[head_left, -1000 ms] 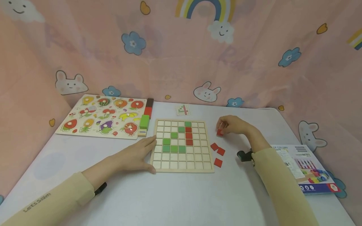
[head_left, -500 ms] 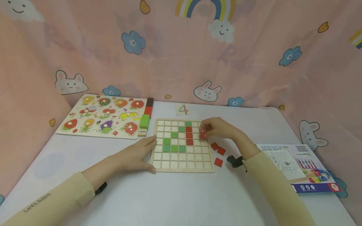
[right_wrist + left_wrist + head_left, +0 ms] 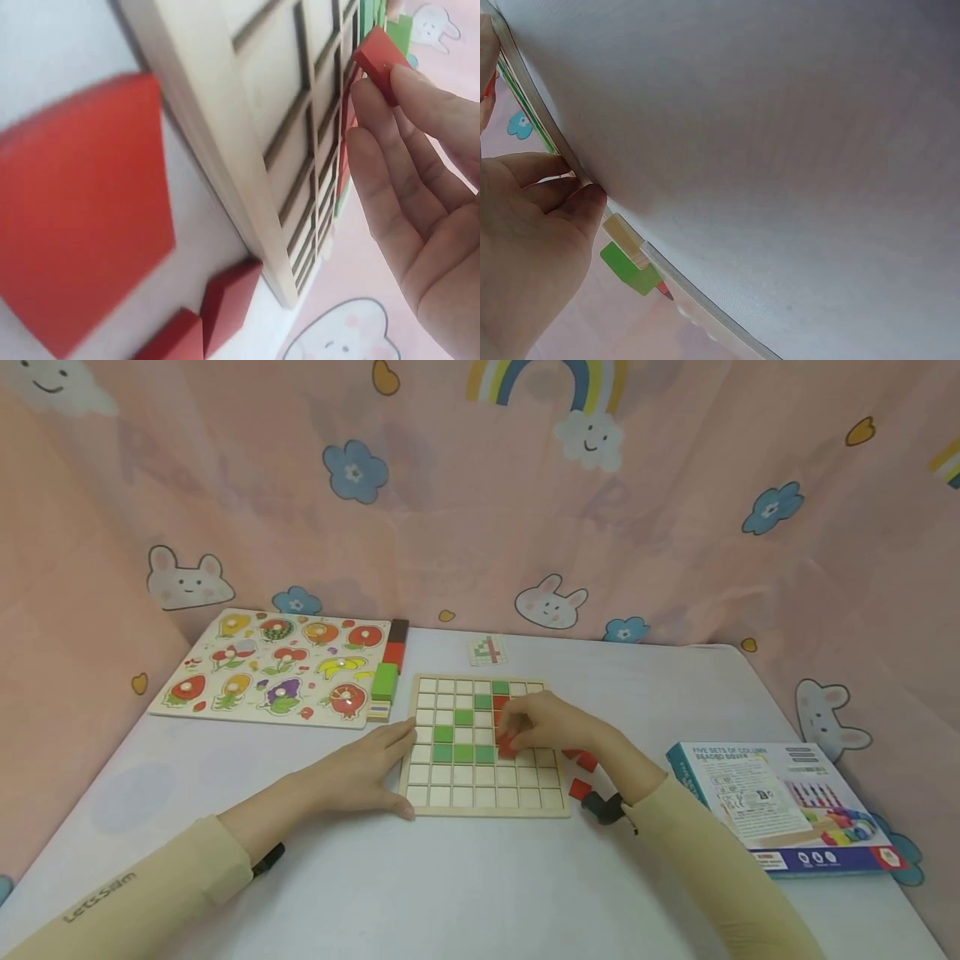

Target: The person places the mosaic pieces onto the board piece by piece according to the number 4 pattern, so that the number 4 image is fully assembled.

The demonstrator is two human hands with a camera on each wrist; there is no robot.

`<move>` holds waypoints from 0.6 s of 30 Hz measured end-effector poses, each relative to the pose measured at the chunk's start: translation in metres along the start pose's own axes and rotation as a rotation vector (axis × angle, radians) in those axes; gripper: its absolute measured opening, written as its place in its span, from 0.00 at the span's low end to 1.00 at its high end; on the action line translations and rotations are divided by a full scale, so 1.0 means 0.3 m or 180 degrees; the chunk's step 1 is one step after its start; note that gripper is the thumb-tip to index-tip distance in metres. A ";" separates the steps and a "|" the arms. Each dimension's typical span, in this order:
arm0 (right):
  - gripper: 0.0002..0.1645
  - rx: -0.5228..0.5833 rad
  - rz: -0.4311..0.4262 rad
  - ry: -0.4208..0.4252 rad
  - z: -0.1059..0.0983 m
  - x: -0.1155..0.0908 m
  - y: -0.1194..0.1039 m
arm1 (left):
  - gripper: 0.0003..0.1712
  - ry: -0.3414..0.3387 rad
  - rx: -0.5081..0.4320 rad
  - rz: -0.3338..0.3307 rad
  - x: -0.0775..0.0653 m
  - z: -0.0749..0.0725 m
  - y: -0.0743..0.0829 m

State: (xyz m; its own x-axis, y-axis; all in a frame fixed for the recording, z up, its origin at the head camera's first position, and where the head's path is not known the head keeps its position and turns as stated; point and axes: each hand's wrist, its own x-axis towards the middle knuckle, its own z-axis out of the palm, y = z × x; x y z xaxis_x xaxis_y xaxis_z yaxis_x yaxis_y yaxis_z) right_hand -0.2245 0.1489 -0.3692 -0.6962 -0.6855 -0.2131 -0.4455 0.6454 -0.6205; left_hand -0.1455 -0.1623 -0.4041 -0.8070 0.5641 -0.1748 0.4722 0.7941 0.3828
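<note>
The right hand point(image 3: 551, 724) reaches over the wooden board point(image 3: 483, 800), fingers curled, pinching a red tile point(image 3: 507, 746) just over the middle squares. The left hand point(image 3: 367, 770) lies flat with straight fingers against the board's 9 o'clock edge. Only the right wrist view shows the tile tipped on a corner; its sides look equal. Loose red tiles point(image 3: 580, 789) lie at 3 o'clock.
</note>
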 end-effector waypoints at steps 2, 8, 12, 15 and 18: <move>0.09 0.0007 0.0000 -0.0001 0.008 0.005 -0.001 | 0.68 0.0004 -0.0007 0.0004 0.001 0.000 0.000; 0.09 -0.0051 -0.0001 -0.0021 0.021 0.008 -0.003 | 0.69 -0.0002 0.0006 0.0001 0.003 0.002 -0.001; 0.08 -0.0147 -0.0001 0.0015 0.025 0.009 -0.007 | 0.69 -0.0012 0.0027 -0.0009 0.003 0.003 -0.001; 0.07 -0.0238 0.0014 0.0069 0.027 0.008 -0.011 | 0.69 -0.0003 0.0021 0.0004 0.004 0.004 -0.001; 0.07 -0.0321 0.0030 0.0113 0.033 0.011 -0.011 | 0.69 -0.0007 0.0019 -0.0001 0.005 0.004 -0.001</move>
State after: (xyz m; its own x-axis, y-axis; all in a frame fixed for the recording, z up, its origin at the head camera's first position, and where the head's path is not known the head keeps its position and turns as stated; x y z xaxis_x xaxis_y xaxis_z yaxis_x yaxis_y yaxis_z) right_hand -0.2198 0.1413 -0.3754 -0.7193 -0.6680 -0.1906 -0.4920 0.6836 -0.5392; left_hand -0.1464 -0.1614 -0.4055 -0.8062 0.5645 -0.1770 0.4742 0.7956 0.3772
